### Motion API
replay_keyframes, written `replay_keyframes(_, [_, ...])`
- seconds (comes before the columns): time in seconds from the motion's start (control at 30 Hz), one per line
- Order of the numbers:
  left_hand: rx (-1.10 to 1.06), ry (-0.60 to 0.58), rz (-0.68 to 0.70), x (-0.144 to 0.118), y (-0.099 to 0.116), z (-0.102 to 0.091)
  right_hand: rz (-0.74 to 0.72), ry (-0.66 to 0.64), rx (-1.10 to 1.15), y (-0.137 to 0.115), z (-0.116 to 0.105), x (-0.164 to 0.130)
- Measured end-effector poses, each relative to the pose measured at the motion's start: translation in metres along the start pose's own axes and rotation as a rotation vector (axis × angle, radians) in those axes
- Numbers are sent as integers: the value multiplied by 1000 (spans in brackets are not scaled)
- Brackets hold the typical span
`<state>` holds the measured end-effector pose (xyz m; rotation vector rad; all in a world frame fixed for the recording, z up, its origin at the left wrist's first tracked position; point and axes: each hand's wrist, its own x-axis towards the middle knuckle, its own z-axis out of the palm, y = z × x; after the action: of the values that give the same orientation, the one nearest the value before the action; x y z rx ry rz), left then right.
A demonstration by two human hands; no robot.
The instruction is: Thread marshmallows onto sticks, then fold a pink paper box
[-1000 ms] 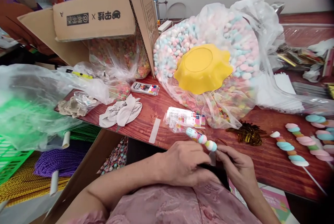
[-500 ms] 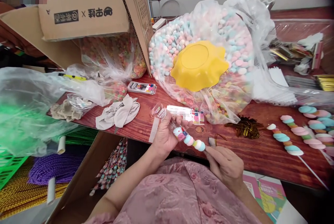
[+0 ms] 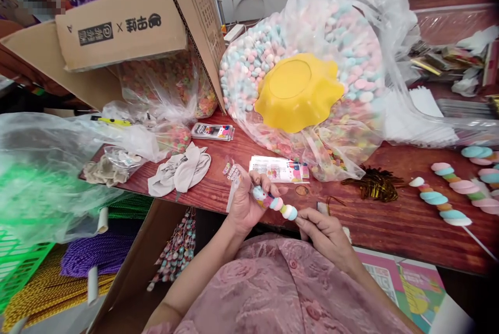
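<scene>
A marshmallow skewer [image 3: 277,204] in pink, white, blue and green slants between my hands above the table edge. Its upper part sits in a clear printed wrapper. My left hand [image 3: 246,201] is closed around that wrapped upper end, with part of the clear film sticking up past the thumb. At the lower end, the fingers of my right hand [image 3: 325,232] pinch the skewer just below the last marshmallow; the stick itself is hidden by them. Flat printed wrappers [image 3: 278,169] lie on the table just beyond my left hand.
Behind stands a big bag of marshmallows [image 3: 249,58] with a yellow wavy bowl [image 3: 300,92] upside down on it. Gold twist ties [image 3: 376,183] and finished-looking skewers [image 3: 440,199] lie right. Left are grey gloves [image 3: 181,168], a cardboard box [image 3: 125,27] and a green basket [image 3: 23,266].
Both hands have shifted slightly left with the skewer, and the right hand has come a little closer to the left. The camera view has also moved a bit.
</scene>
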<state>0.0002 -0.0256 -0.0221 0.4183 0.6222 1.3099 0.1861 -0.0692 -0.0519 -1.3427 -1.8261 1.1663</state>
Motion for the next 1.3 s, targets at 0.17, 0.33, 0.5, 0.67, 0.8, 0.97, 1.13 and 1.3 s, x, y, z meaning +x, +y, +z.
replay_keyframes(0.17, [-61,172,26,7,-2,1,-405,211,-351,0,9,-2])
replay_keyframes(0.33, [-51,248,76,7,-3,2,-529,281,-608,-2,17,3])
replay_keyframes(0.5, [90,87,129,-7,1,-6,-334,201,-495,5,22,11])
replay_keyframes(0.67, [55,22,127,-10,5,-19,-23,-4,-66,-4,18,15])
replay_keyframes(0.8, [-18,147,94,-4,5,-22,-17,-13,120,-16,20,13])
replay_keyframes(0.97, [-55,244,50,-2,4,-22,-388,146,-399,-14,28,12])
replay_keyframes(1.13, [38,160,130,-10,1,-19,-349,203,-459,-11,28,23])
replay_keyframes(1.3, [131,76,111,-18,-1,-12,-12,-232,272,-30,38,29])
